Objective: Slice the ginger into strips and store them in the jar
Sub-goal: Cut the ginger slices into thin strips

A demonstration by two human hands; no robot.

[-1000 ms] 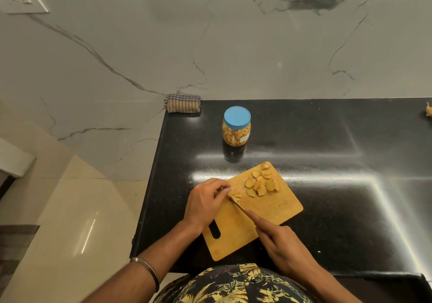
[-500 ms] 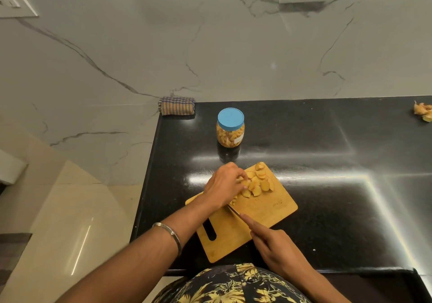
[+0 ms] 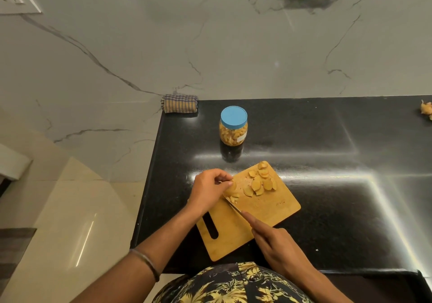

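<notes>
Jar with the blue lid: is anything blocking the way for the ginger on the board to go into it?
Yes. The blue lid sits closed on the clear plastic jar, so the pale yellow ginger slices on the wooden cutting board cannot go in yet. The black countertop between board and jar shows nothing else in the way.

The left hand (image 3: 208, 191) has drawn back from the slice pile (image 3: 259, 182), now pinching ginger (image 3: 231, 191).
</notes>
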